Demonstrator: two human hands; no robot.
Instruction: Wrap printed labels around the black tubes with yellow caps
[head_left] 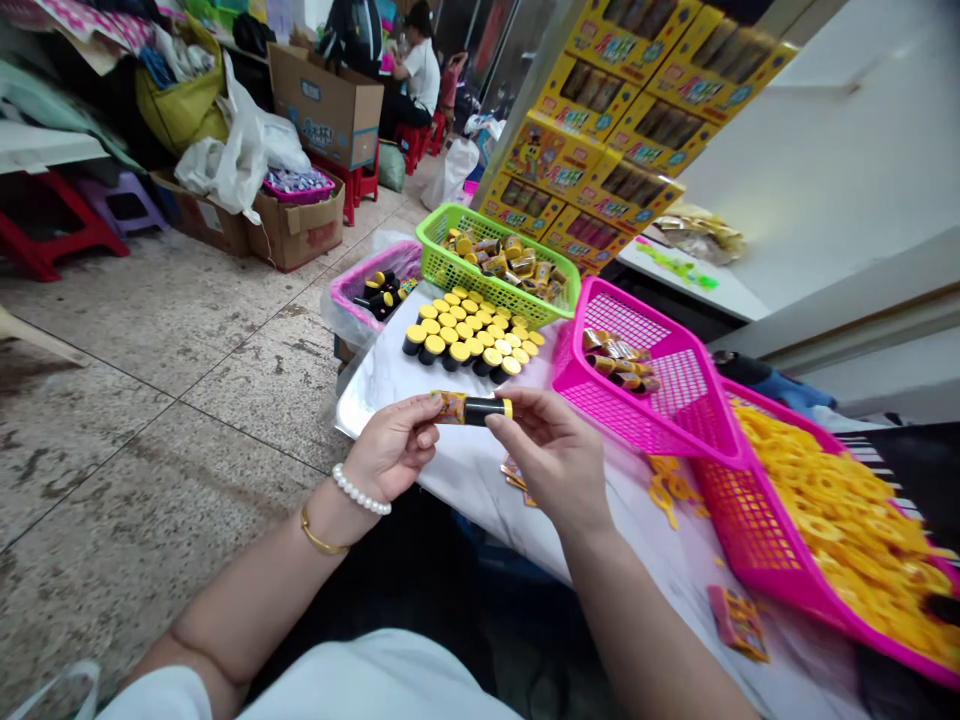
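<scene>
Above the table's front edge, a small black tube (484, 411) with a yellow cap is held level between my two hands. My right hand (564, 462) pinches it at the yellow end with thumb and fingers. The thumb and forefinger of my left hand (396, 447) grip a printed yellow-orange wrapper sleeve (451, 407) at the tube's other end. Whether the sleeve goes around the tube or only touches it, I cannot tell. Just beyond my hands, several black tubes with yellow caps (474, 330) stand upright in rows. A few flat printed wrappers (514, 474) lie partly behind my right hand.
A green basket (501, 283) holds wrapped tubes. One pink basket (679, 385) has a few wrapped pieces; another (780, 565) is full of yellow plastic rings (847, 530). A pink tray (346, 290) stands left. Yellow boxes (592, 150) are stacked behind. A person (418, 75) sits far back.
</scene>
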